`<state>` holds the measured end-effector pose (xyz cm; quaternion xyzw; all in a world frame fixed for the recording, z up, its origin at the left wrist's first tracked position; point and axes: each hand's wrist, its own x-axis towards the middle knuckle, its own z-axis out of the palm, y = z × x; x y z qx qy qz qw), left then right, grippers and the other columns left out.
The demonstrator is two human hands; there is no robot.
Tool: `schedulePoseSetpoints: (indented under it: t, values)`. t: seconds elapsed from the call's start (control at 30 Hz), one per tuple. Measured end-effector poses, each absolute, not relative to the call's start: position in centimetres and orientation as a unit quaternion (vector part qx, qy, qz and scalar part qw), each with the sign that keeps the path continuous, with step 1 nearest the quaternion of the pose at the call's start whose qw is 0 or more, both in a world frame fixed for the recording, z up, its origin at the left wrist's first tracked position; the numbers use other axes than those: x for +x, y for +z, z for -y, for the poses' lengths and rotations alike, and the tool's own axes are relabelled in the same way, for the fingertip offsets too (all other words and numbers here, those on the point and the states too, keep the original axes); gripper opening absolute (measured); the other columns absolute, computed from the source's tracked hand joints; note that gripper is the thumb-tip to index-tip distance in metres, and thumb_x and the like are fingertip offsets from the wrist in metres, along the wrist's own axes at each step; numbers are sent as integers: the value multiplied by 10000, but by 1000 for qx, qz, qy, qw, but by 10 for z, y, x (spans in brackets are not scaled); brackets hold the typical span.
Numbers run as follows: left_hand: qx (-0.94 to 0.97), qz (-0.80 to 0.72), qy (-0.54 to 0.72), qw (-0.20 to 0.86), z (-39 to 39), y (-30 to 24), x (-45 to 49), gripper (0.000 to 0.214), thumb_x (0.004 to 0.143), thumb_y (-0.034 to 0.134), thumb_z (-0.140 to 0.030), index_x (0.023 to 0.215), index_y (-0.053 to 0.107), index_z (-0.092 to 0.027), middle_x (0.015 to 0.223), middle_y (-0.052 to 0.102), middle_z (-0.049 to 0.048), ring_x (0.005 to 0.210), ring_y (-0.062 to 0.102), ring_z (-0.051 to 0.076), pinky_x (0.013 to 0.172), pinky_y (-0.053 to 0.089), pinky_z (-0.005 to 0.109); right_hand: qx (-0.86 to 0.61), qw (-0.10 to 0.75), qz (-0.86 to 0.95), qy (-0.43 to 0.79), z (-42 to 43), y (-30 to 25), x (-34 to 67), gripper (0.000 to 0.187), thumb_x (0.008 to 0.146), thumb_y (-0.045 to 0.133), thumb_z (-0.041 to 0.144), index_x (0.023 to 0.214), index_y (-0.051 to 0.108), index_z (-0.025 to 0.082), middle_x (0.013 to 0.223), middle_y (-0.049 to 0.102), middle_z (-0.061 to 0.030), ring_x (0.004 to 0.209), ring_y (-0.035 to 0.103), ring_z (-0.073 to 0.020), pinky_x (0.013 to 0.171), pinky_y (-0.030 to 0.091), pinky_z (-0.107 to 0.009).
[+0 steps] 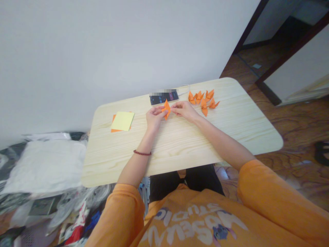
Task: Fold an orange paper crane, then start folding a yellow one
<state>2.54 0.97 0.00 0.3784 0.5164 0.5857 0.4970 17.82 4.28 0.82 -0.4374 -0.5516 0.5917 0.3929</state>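
Work area on a light wood surface [174, 151], pushed against a white wall [102, 51], dark door frame [267, 44] beyond the far right corner. Near the far edge, a black phone [163, 98] lying flat, part of it blurred, with a white cable [184, 90] curving off its right end. Right of the phone, five folded orange paper cranes [204, 107] in a loose cluster, close together, just beyond the right grip [183, 110]. On the left side of the surface, a yellow note pad [122, 120] on top of orange paper sheets [113, 128], near the left grip [155, 118] but not touching. Off the surface: white pillow [43, 168] and a heap of plastic bags [69, 209] at lower left, wood floor [295, 120] at right, black trousers [164, 181] under the near edge.

Centre of the surface, just in front of the phone: folded orange paper piece [166, 109], held between both grips, exact folds partly hidden by fingers. On the left grip: fingers curled, pinching the piece's left side. On the right grip: fingers close together, tips pinching the right side. Both forearms angled inward from orange sleeves [120, 216], forming a V over the surface. Dark red bead bracelet [142, 153] on the left wrist.
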Motion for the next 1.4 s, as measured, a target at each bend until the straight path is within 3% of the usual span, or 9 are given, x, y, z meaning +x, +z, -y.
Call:
schedulePoseSetpoints:
  t: [0.27,0.63,1.4]
  values:
    - [386,-526,573,496,-10,0,23,321,502,814,-208,782,671,-143,692,714,25,612,662,128,632,511,242,-435,380,594,560,-45,6,178,124,710,658,244,687,600,137,464,466,58,448,370,-59,459,263,-213]
    - [448,-543,511,494,-11,4,15,312,500,814,-212,768,669,-148,682,710,28,603,651,135,623,513,256,-417,356,657,517,-49,-2,183,154,729,652,285,714,609,138,592,541,18,524,435,-81,512,314,-229]
    - [458,-518,417,590,-6,12,12,349,443,857,-193,746,690,-140,657,711,54,596,651,163,649,515,306,-424,393,564,590,-50,13,190,164,735,682,259,681,599,128,498,473,47,469,377,-49,448,241,-194]
